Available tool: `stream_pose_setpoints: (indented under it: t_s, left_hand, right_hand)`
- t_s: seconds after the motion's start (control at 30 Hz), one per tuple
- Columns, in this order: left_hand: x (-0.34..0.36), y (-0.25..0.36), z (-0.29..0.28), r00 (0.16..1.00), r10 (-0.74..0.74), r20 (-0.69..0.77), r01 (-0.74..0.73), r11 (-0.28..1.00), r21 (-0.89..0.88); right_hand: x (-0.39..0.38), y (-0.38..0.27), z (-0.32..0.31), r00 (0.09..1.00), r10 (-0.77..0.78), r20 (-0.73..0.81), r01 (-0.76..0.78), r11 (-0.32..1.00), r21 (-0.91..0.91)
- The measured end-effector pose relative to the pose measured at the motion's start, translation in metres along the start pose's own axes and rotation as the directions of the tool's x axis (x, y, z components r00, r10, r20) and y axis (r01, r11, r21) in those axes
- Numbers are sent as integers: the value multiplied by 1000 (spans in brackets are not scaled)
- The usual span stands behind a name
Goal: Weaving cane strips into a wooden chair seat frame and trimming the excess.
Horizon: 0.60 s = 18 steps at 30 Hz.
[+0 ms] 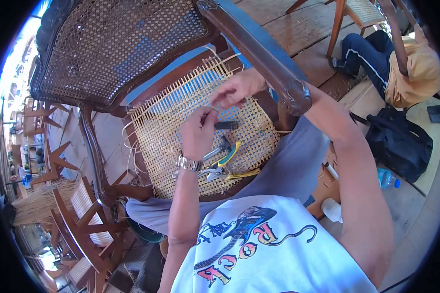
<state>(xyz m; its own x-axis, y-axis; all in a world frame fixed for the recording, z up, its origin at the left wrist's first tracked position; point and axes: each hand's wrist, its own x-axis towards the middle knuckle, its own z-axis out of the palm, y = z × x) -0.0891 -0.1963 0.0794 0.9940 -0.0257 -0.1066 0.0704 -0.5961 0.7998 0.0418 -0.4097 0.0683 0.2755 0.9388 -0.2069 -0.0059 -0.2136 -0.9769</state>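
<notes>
A dark wooden armchair (291,93) stands before me, its seat a half-woven panel of pale cane (156,141). My left hand (199,131), with a metal watch at the wrist, is closed in a pinch low over the middle of the panel. What it pinches is too small to make out. A short dark tool handle (226,125) shows beside its fingers; whether it is held or lies on the cane I cannot tell. My right hand (237,90) reaches under the armrest, fingers curled together just beyond the left. Pruning shears (220,168) and a hammer-like metal tool (215,152) lie on the cane.
Loose cane ends stick out along the seat's back and left edges. The woven backrest (117,49) rises at the far left. Unfinished chair frames (85,224) stand at left. At right are a black bag (401,144), a plastic bottle (388,179) and a seated person (408,68).
</notes>
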Motion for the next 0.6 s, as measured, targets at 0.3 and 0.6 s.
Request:
stream_pose_setpoints:
  t_s: [0.3,0.6]
  left_hand:
    - [-135,-41,-148,874,-254,-414,327,938,113]
    - [-154,-65,-96,892,-207,-402,244,969,44]
  right_hand:
    - [-155,7,-98,782,253,-570,-391,911,-133]
    - [-141,-9,-182,73,-245,-967,-995,46,-87]
